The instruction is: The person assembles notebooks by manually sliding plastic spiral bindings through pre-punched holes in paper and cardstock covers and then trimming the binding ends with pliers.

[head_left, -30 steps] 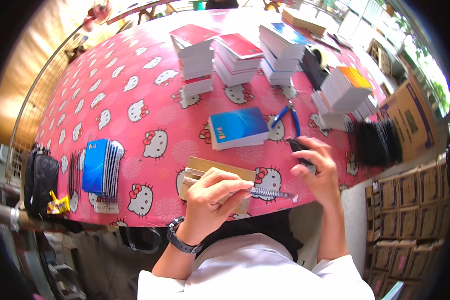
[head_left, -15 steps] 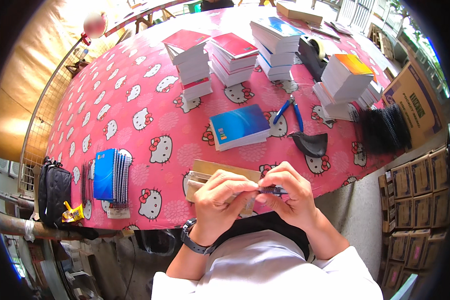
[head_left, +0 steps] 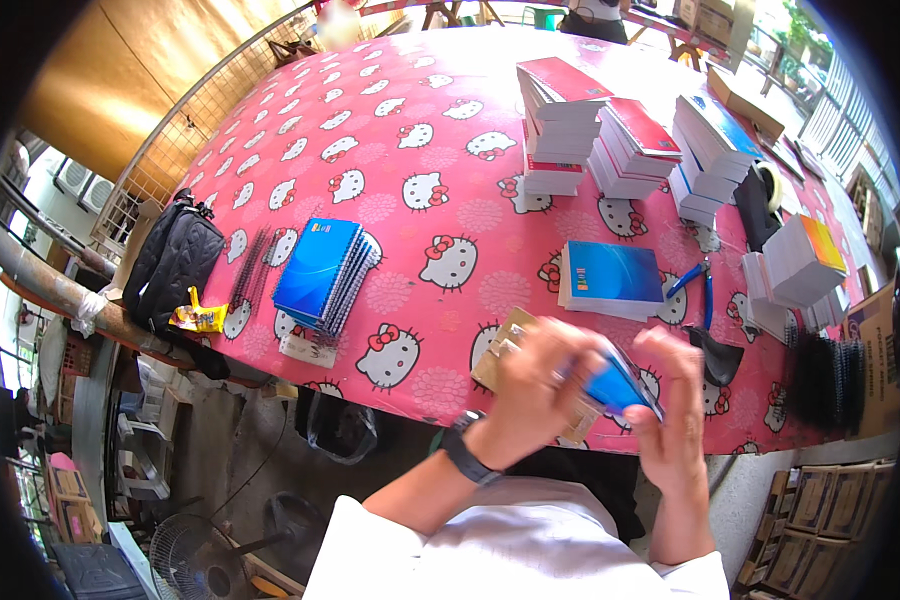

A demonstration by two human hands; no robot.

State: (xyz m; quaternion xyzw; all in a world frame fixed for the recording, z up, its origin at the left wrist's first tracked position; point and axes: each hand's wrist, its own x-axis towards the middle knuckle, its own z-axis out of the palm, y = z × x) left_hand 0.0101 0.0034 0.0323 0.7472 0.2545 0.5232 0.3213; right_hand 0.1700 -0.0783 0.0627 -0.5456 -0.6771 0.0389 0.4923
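Note:
A small blue notebook (head_left: 615,385) is tilted between my hands over the table's near edge, partly blurred by motion. My left hand (head_left: 542,388) is closed round its left part, the wrist wearing a dark watch. At its right end my right hand (head_left: 673,405) has its fingers stretched up and apart, the thumb by the notebook's corner. A tan board (head_left: 492,362) lies under my left hand, mostly covered. Beyond my hands sits a stack of blue-covered notebooks (head_left: 612,275), with blue-handled pliers (head_left: 708,290) to its right.
Several spiral-bound blue notebooks (head_left: 320,270) lie at left, beside loose dark coils (head_left: 253,262), a yellow packet (head_left: 200,315) and a black bag (head_left: 175,260). Red-covered stacks (head_left: 560,120), a blue-covered stack (head_left: 710,150) and an orange-topped stack (head_left: 805,260) stand farther back. Black coils (head_left: 827,385) bunch at right.
My view has swung left, so the table's things sit farther right. Both hands were pinching a dark coiled edge; now the blue cover shows and my right fingers have opened away.

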